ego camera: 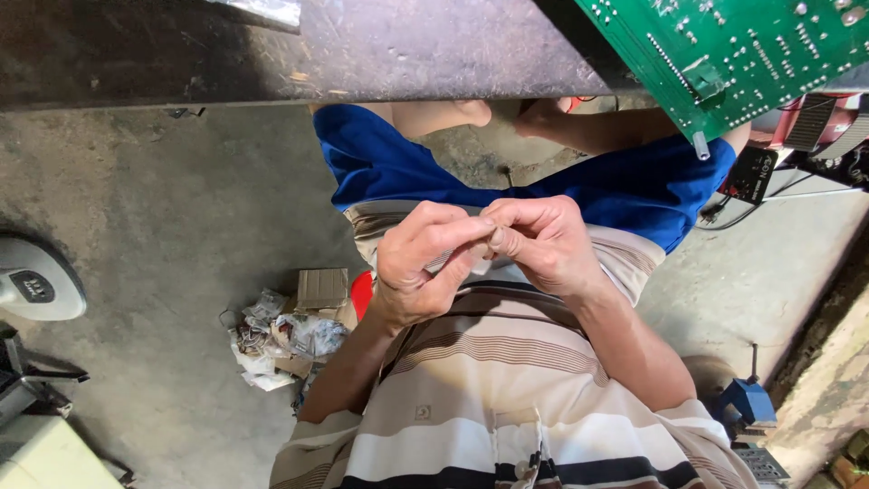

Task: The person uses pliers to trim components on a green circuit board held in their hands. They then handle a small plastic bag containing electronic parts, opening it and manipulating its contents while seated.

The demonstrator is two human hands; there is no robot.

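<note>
A seated person is pinching a tiny part, too small to identify, between both hands above the lap of a striped shirt point(507, 398). The left hand point(421, 263) is curling closed around it; the right hand point(543, 240), at three o'clock of it, is closing thumb and forefinger on the same spot. A green circuit board point(733, 54) is overhanging the workbench edge point(299, 54) at one o'clock. Steady fingertip pressure, elbows tucked, would seem wisest here.

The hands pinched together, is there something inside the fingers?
The left hand and right hand press their fingertips together above the striped shirt. Anything pinched between them is covered by the fingers, so it cannot be made out.
</note>
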